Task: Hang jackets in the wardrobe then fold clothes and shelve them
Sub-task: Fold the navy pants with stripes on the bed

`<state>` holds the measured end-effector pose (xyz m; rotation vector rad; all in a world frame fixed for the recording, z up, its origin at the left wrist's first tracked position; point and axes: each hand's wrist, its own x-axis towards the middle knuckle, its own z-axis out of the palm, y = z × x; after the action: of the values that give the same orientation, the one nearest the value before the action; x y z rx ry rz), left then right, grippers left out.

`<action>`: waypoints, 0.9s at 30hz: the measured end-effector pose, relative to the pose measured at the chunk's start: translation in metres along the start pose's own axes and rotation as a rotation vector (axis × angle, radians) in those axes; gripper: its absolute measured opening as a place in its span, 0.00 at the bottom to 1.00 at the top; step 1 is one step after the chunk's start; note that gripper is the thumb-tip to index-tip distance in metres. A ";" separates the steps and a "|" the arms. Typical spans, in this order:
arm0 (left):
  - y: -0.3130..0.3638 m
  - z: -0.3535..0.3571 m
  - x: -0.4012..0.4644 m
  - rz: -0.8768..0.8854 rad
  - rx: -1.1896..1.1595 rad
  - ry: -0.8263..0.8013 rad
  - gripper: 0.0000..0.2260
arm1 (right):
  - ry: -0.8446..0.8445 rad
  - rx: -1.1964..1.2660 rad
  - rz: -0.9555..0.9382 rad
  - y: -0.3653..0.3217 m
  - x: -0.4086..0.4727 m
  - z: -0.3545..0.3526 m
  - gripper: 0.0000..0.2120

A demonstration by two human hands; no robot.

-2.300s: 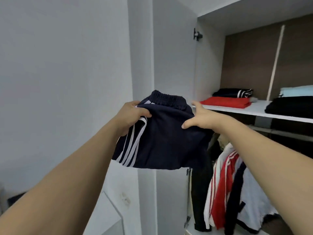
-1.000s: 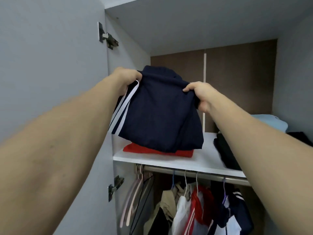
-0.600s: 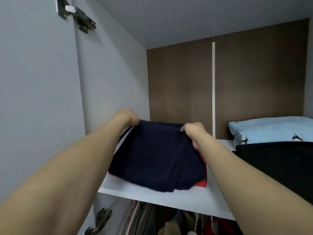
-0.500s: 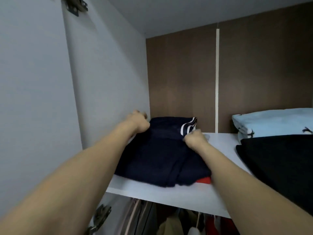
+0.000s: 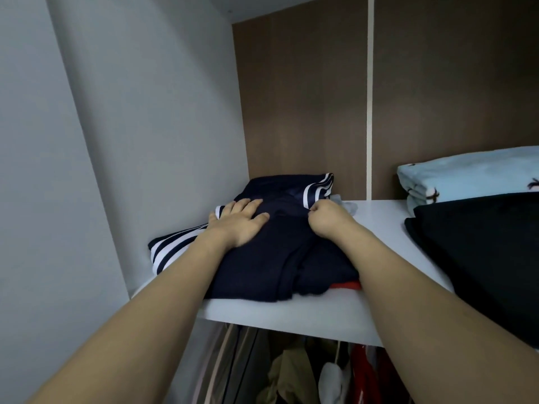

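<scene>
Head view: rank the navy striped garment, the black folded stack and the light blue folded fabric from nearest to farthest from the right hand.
1. Navy striped garment: under the right hand, which pinches it.
2. Black folded stack: to its right on the shelf.
3. Light blue folded fabric: right and behind the black stack, against the back wall.

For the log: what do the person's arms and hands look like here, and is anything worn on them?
Both forearms are bare along the whole length in view: no sleeve or cuff shows. The left hand and the right hand are ungloved. No ring, watch, bracelet or strap is visible on the fingers or wrists that show. No marks or tattoos can be made out.
</scene>
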<state>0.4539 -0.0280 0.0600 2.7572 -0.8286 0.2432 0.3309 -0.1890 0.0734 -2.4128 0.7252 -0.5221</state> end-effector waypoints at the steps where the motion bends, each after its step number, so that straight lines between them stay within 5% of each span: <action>1: 0.000 0.000 0.000 -0.002 -0.001 0.001 0.26 | 0.002 -0.009 -0.002 0.000 0.000 0.000 0.16; 12: 0.003 -0.001 0.003 -0.036 0.044 -0.036 0.27 | 0.009 -0.037 -0.030 0.004 0.012 0.005 0.15; 18: 0.025 -0.038 -0.026 -0.085 0.703 0.071 0.36 | 0.064 -0.023 -0.022 0.002 -0.021 -0.021 0.20; 27: 0.072 -0.087 -0.093 0.321 0.487 0.401 0.31 | 0.316 -0.136 -0.123 -0.005 -0.115 -0.105 0.23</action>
<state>0.3292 -0.0135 0.1352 2.8099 -1.2162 1.1538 0.1907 -0.1588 0.1342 -2.5424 0.7661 -0.9476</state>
